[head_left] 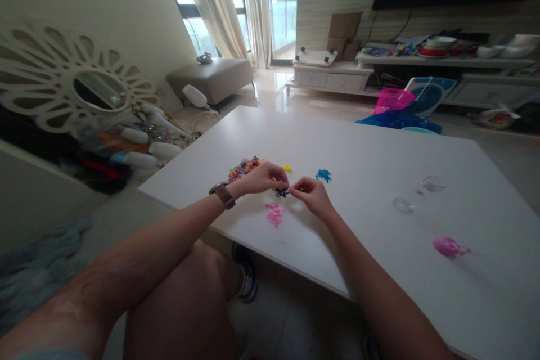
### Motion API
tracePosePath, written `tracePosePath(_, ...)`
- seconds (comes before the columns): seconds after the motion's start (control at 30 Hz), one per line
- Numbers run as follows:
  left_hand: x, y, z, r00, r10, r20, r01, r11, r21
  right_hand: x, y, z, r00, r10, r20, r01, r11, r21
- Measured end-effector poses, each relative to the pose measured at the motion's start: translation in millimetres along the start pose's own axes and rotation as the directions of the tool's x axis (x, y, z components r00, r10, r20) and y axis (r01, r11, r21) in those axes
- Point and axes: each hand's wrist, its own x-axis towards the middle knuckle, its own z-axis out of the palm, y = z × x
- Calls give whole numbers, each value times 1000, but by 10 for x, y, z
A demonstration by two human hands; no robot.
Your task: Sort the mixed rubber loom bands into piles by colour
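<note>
The left hand (265,176) and the right hand (313,194) are meeting over the bench (379,171), their fingertips nearly touching. Each grip is narrowing to a pinch of thumb and fingers, and a small pink piece (290,188) is showing between the two; how it is looping or bending there is too fine to tell.

The black bands (281,193) are lying right beneath the left grip, partly hidden by its fingers. On the near side of both grips, the pink bands (275,215) are lying in a loose cluster. Beyond the left hand, the mixed-colour heap (245,168) is spreading out, with the yellow bands (287,169) sitting just past its knuckles. The blue bands (324,175) are resting beyond the right grip and a little to its right.

The small pink piece is looking very light, soft and probably stretchy, so it is likely to be giving under a pull and springing away if one side is slipping. Opposite edges are seeming the best places for holding it, with fingertips alone; a broader hold would be hiding it. Breakage is seeming a risk only under hard stretching.
</note>
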Motion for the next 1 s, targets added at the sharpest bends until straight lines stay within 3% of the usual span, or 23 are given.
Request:
tracePosePath(0.1, -22, 1, -45, 1000, 1, 19, -1, 999, 38, 0, -9, -7, 1000, -4, -1, 4, 1000, -1)
tracePosePath(0.23, -56, -52, -104, 979, -38, 200, 9, 990, 143, 5, -7, -29, 998, -21, -52, 19, 999, -32)
tracePosePath(0.4, -88, -84, -45, 932, -124, 340, 55, 977, 205, 0, -8, -34, 998, -22, -58, 19, 999, -49)
tracePosePath(0.53, -111, -90, 45, 920, -202, 335, 121, 961, 247, -3, 1, -28, 999, -11, -44, 8, 998, -58)
tracePosePath(0.63, -122, -130, 52, 926, -209, 314, 154, 970, 191, 1, 19, -37, 999, -7, -40, 4, 997, -80)
tracePosePath(0.77, -134, -240, -136, 932, -309, 190, 277, 945, 175, 8, 36, -55, 999, -20, -44, 16, 996, -84)
tracePosePath(0.87, -178, -366, -402, 930, -361, -62, 365, 896, 253, 15, 41, -64, 998, -26, -65, 20, 996, -83)
tracePosePath(0.93, -231, -464, -565, 886, -357, -296, 439, 852, 285, 21, 46, -69, 996, -27, -81, 20, 996, -84)
tracePosePath(1.0, -289, -567, -670, 819, -365, -443, 507, 821, 261, 30, 55, -72, 996, -23, -92, 15, 996, -85)
